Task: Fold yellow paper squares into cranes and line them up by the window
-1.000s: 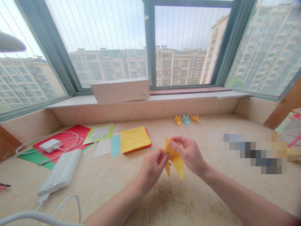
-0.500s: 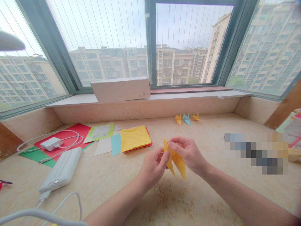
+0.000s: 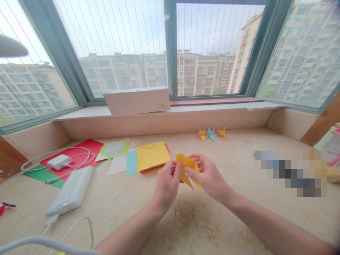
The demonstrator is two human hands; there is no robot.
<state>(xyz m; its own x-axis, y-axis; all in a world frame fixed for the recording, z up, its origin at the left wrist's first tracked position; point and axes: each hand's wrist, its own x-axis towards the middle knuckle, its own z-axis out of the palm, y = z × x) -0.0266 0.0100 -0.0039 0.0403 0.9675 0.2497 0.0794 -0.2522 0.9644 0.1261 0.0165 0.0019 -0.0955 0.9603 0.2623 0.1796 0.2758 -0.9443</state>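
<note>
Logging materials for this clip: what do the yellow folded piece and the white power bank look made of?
The yellow folded piece: thin matte paper, shown by sharp creases, between left hand and right hand. The power bank: probably hard plastic; ribbed white shell, faint sheen.

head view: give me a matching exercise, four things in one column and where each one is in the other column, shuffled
1 yellow folded paper
2 white box
3 white charger
4 three small paper figures

A on the red sheet
B held by left hand and right hand
C far back on the tabletop
D on the window ledge

Pairs: 1-B, 2-D, 3-A, 4-C
</note>
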